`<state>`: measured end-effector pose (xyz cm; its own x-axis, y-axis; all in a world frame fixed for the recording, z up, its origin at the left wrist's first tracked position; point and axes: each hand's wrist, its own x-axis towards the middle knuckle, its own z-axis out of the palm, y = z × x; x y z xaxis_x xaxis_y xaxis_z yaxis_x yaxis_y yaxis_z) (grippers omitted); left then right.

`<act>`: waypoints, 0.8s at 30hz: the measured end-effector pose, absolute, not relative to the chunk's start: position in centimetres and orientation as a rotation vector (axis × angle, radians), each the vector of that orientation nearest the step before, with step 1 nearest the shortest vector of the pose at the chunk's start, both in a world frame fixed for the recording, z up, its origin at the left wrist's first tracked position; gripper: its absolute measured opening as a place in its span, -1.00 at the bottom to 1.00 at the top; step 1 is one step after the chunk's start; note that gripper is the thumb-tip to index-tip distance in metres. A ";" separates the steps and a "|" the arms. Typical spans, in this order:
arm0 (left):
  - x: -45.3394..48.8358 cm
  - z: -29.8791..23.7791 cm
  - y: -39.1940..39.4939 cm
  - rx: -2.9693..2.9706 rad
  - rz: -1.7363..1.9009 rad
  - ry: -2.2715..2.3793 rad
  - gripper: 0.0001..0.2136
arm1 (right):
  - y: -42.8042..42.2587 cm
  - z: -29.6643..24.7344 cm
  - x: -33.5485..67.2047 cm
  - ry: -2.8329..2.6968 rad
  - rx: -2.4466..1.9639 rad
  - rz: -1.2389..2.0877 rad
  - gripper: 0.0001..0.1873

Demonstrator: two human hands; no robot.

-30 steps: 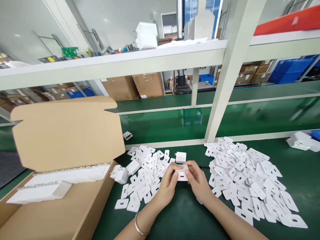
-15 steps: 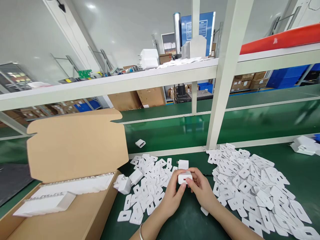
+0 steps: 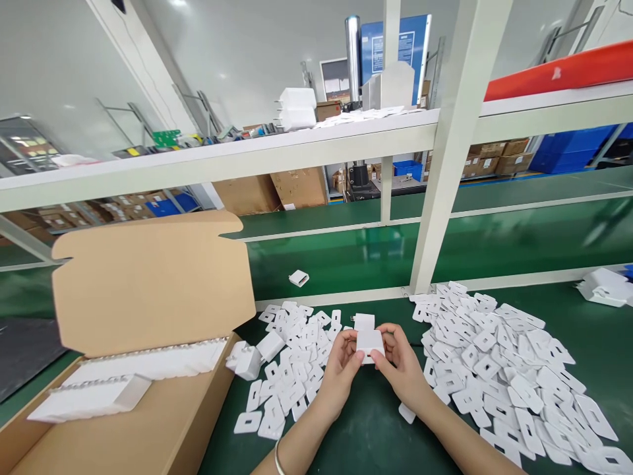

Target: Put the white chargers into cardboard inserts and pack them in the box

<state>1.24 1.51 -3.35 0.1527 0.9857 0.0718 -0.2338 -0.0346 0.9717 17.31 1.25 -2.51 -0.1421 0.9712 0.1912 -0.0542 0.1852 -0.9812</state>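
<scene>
Between my two hands is a white charger (image 3: pixel 370 343), its narrow end with a small dark slot tilted toward me. My left hand (image 3: pixel 341 369) grips its left side, thumb near the front edge. From the right, my right hand (image 3: pixel 401 366) grips it the same way. Just behind it a second white charger (image 3: pixel 364 321) with metal prongs lies on the green table. Left of my hands spreads a pile of thin white plates with slots (image 3: pixel 291 356), and a larger pile of such plates (image 3: pixel 504 376) lies to the right.
An open cardboard box (image 3: pixel 192 422) at the left holds rows of white pieces. Several white chargers (image 3: pixel 247 361) sit beside it. A white piece (image 3: pixel 299 278) rides on the green belt (image 3: pixel 336 257) behind. A pale upright post (image 3: pixel 440 165) and shelf (image 3: pixel 247 153) stand ahead.
The charger in my hands has tipped, so more of its broad face shows now. On the belt, the white piece has shifted right. The view has moved slightly.
</scene>
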 end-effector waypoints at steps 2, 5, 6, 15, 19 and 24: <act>1.1 -3.1 1.6 1.136 1.235 0.900 -0.52 | 1.4 -2.6 17.4 -1.356 -0.949 1.214 -0.54; 1.1 -3.0 1.7 1.130 1.219 0.930 -0.47 | 1.6 -2.6 17.5 -1.344 -0.957 1.204 -0.54; 1.1 -3.0 1.7 1.133 1.218 0.938 -0.46 | 1.7 -2.7 17.5 -1.340 -0.966 1.191 -0.54; 1.0 -3.5 1.9 1.255 1.283 0.945 -0.51 | 2.0 -3.0 17.4 -1.311 -0.969 1.223 -0.50; 0.8 -3.8 1.9 1.355 1.334 1.009 -0.55 | 1.8 -2.6 17.5 -1.313 -0.971 1.226 -0.52; 0.7 -3.9 2.0 1.413 1.368 1.010 -0.59 | 1.8 -2.2 17.8 -1.318 -0.989 1.237 -0.52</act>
<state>0.75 2.05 -3.93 0.0553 0.9627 0.2650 -0.0304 -0.2637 0.9641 17.75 1.79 -2.18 -0.1315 0.9813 0.1407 -0.0779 0.1312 -0.9883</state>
